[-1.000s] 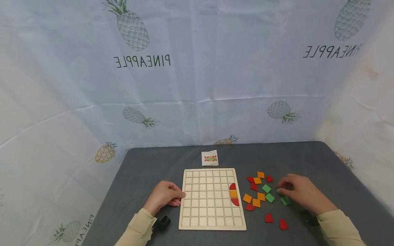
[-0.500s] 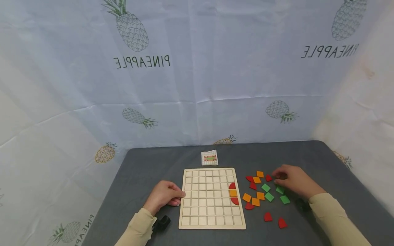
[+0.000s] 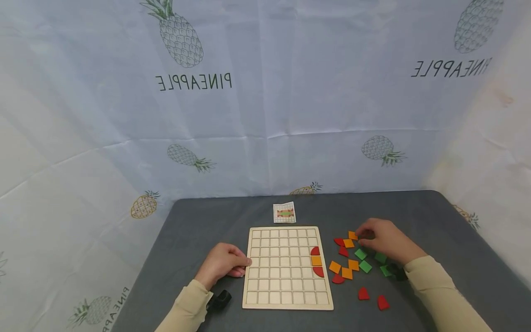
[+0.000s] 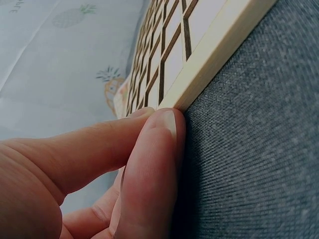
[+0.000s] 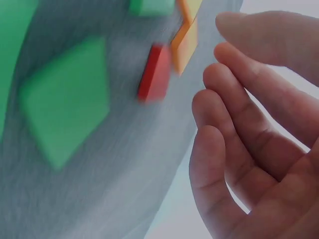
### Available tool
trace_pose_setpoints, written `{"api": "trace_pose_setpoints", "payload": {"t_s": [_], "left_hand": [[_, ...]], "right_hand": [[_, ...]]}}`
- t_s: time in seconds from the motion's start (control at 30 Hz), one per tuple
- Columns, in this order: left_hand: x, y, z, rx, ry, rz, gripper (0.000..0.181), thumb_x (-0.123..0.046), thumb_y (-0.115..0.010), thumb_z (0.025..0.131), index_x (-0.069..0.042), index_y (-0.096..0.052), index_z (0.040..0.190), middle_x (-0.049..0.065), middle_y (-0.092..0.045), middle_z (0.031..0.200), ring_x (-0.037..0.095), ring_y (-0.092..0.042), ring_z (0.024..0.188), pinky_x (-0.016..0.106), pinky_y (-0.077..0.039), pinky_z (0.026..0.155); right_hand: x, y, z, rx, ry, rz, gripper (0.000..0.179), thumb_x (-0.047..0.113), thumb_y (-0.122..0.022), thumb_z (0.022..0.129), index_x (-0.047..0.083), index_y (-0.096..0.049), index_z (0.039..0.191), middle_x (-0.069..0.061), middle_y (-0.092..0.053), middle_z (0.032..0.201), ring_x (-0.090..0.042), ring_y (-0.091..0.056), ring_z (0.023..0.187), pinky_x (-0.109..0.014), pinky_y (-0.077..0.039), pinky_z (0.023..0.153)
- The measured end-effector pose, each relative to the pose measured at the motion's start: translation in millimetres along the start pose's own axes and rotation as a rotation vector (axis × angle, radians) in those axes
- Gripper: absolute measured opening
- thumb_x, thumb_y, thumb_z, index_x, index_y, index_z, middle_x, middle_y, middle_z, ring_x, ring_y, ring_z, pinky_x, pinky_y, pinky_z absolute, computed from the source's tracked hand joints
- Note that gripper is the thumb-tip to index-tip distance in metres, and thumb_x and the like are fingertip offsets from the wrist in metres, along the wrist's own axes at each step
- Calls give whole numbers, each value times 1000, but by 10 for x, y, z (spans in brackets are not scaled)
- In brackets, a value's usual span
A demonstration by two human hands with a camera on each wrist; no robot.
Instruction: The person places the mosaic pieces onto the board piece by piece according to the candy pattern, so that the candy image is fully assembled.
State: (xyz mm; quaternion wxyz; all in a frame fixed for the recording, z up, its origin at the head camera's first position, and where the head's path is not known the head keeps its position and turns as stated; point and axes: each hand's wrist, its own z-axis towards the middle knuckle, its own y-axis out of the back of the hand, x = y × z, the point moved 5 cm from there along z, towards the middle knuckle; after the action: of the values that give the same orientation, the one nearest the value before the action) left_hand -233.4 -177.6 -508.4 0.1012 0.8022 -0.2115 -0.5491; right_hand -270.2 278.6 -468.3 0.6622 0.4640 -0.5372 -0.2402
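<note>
A pale wooden grid board (image 3: 286,286) lies on the dark table. Its left edge is pinched between the thumb and index finger of my left hand (image 3: 224,263); the left wrist view shows the fingertips (image 4: 167,122) on the frame. In the board's right column sit an orange square (image 3: 316,261) and two red rounded pieces, one above it and one below. Over the loose tiles hovers my right hand (image 3: 386,237), fingers loosely bent and nothing between them. Close to those fingers the right wrist view has a red tile (image 5: 155,74), an orange tile (image 5: 185,47) and a green tile (image 5: 70,99).
Behind the board lies a small pattern card (image 3: 284,212). Several loose tiles spread right of the board, among them an orange tile (image 3: 335,267), a green tile (image 3: 365,266) and a red tile (image 3: 383,302). A pineapple-print cloth (image 3: 265,115) hangs behind the table.
My right hand has moved leftward and away from me, from the green tiles to beside the orange tiles at the back. My left hand keeps its grip on the board.
</note>
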Motion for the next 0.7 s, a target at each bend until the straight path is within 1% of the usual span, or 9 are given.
{"api": "trace_pose_setpoints", "payload": {"t_s": [0.13,0.23,0.43,0.57,0.7], "left_hand": [[-8,1,-10,-3,5,-1,19,-17,-91,88,-3,-80,94,10,-79,80,11,-74,65,31,-67,64],[-18,-8,-7,1,1,-6,19,-17,-91,88,-3,-81,94,10,-79,81,12,-75,66,31,-67,65],[-28,-25,9,5,-13,-9,19,-18,-91,88,-4,-81,94,10,-79,80,12,-75,67,30,-67,65],[-18,-14,-4,-8,-7,-3,19,-17,-91,88,-3,-80,94,10,-78,79,12,-74,66,30,-67,64],[-9,-5,-12,-9,-12,0,19,-17,-91,88,-3,-81,95,10,-79,80,12,-74,66,31,-67,64]], "right_hand": [[126,-104,9,34,23,37,11,20,-85,94,17,-79,103,5,-70,99,-5,-62,82,-25,-58,70],[188,-183,5,51,21,41,10,23,-86,93,20,-78,98,8,-68,94,-3,-60,78,-23,-57,68],[262,-286,25,54,-16,7,13,27,-89,91,23,-77,92,9,-65,89,-4,-58,75,-24,-55,68],[325,-336,69,58,-26,-8,13,27,-90,90,22,-78,90,7,-65,88,-7,-57,75,-26,-54,67],[358,-357,102,60,-47,-23,14,24,-92,88,20,-79,92,6,-65,89,-8,-58,76,-27,-57,69]]}}
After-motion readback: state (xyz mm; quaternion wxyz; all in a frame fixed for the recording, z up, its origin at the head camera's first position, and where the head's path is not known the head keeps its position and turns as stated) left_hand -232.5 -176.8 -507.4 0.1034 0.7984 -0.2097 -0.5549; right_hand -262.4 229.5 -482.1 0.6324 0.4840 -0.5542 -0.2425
